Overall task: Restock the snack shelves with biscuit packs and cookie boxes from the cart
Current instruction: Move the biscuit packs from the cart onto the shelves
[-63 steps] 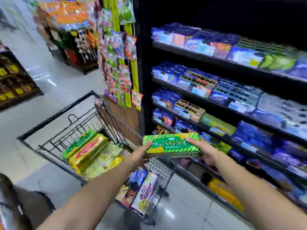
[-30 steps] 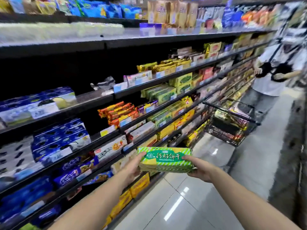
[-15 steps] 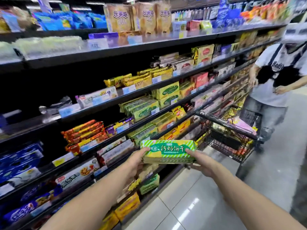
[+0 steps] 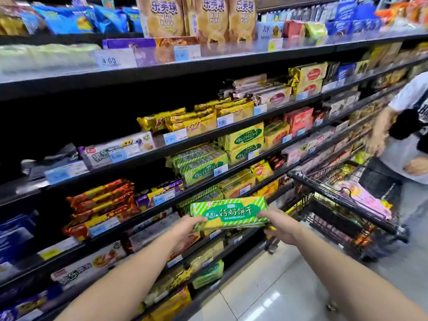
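The green-striped biscuit pack (image 4: 228, 213) was held level, label up, just before the shelves (image 4: 69, 83). The left hand (image 4: 185, 230) and right hand (image 4: 280, 228) each pinched one end between thumb and fingers, likely to keep it flat for sliding onto the matching stack (image 4: 199, 163) above.

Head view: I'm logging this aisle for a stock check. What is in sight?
held biscuit pack: one, green-white stripes, before the lower shelves
striped packs: stack, count unclear, green-white, mid shelf at centre
foil packs: several, yellow, shelf above those
wrapped packs: stack, red-orange, mid shelf at left
bags: three, tan, top shelf
cart: one, black wire, aisle at right
other person: one, white shirt, far right by the cart
left grip: one, bare, holds the pack's left end
right grip: one, bare, holds the pack's right end
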Available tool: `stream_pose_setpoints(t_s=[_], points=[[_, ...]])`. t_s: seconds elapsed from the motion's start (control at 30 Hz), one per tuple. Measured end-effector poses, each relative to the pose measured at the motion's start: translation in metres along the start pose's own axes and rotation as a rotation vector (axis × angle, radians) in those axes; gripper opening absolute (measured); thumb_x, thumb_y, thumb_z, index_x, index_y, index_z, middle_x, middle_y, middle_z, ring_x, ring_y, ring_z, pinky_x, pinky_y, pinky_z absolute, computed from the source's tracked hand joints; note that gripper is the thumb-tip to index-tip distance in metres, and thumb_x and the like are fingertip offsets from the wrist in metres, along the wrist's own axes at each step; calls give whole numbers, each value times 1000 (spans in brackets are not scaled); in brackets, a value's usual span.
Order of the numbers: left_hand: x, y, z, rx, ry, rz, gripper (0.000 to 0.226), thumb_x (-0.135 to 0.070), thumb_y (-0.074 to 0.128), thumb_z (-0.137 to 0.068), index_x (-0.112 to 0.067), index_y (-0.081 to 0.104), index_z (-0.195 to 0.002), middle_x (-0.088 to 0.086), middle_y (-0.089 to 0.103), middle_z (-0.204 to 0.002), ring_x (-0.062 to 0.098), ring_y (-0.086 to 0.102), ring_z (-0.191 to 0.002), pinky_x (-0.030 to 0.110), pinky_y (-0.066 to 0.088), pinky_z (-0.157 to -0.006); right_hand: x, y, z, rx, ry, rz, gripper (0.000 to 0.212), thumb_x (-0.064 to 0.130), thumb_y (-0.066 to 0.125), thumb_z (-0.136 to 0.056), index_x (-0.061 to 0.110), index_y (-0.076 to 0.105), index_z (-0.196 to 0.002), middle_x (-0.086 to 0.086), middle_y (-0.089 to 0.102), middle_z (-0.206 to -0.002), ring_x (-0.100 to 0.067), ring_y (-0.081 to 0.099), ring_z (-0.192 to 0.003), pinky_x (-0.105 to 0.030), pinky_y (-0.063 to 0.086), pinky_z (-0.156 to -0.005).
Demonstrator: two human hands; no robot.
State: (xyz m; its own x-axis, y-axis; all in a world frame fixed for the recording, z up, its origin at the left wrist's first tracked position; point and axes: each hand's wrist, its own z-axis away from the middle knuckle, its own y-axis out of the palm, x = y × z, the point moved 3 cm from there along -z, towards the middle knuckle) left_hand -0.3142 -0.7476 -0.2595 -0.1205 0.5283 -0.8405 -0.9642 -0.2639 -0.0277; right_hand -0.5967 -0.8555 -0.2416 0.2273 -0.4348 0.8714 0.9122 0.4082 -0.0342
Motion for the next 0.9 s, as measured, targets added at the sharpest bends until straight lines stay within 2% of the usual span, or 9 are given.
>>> stream_pose_setpoints(t_s=[0.1,0.27,0.43,0.5,0.57,0.67,0.77,0.83,0.9], points=[[0,1,-19,-2,13,36,91,-33,87,-72,-13,40,-147,6,49,-145,25,49,-130,44,41,-111,10,-9,-27,51,-9,23,52,17,67,-88,24,54,-138,6,54,-142,-16,41,-136,-42,40,-102],[1,7,-29,12,45,-30,72,-30,90,-61,-10,58,-123,9,70,-122,29,64,-116,51,44,-109,22,-19,-55,163,-17,75,83,5,70,-89,42,31,-152,13,64,-127,-17,50,-124,-46,32,-109],[-8,23,-24,-104,93,-66,60,-24,87,-74,-9,57,-124,11,72,-118,34,65,-115,56,45,-107,48,-31,-84,351,-81,144,85,6,73,-88,39,28,-153,10,69,-125,-16,60,-121,-44,35,-109],[-14,31,-18,-159,101,-61,62,-28,88,-72,-11,57,-123,8,72,-115,24,70,-106,46,56,-95,57,-39,-92,394,-102,175,93,11,77,-86,34,22,-157,6,62,-138,-16,57,-125,-43,34,-112],[-27,38,-10,-251,150,-164,56,-38,88,-72,-19,59,-117,-3,72,-110,8,72,-92,26,57,-73,70,-47,-98,405,-130,238,101,21,81,-83,32,16,-159,2,45,-154,-19,44,-137,-49,22,-121],[-46,47,1,-454,233,-344,44,-42,85,-76,-25,57,-105,-11,67,-103,-7,62,-86,14,44,-67,90,-51,-105,420,-255,374,95,31,81,-82,23,25,-158,2,44,-152,-21,42,-139,-49,25,-121],[-64,48,14,-623,319,-470,44,-39,83,-80,-22,52,-106,2,57,-112,9,58,-96,24,43,-79,109,-44,-109,440,-397,412,70,22,77,-87,20,44,-148,6,67,-131,-11,63,-117,-33,47,-106],[-75,43,19,-661,333,-519,48,-36,82,-82,-15,53,-113,7,57,-114,20,59,-103,32,46,-87,122,-37,-112,440,-465,416,65,22,76,-89,22,47,-147,12,70,-122,-5,66,-109,-25,50,-94],[-84,36,21,-687,369,-527,43,-32,82,-82,-19,54,-111,3,59,-106,19,60,-100,20,46,-83,135,-26,-115,438,-521,449,67,26,76,-89,23,45,-149,9,65,-132,-8,62,-117,-30,48,-100]])
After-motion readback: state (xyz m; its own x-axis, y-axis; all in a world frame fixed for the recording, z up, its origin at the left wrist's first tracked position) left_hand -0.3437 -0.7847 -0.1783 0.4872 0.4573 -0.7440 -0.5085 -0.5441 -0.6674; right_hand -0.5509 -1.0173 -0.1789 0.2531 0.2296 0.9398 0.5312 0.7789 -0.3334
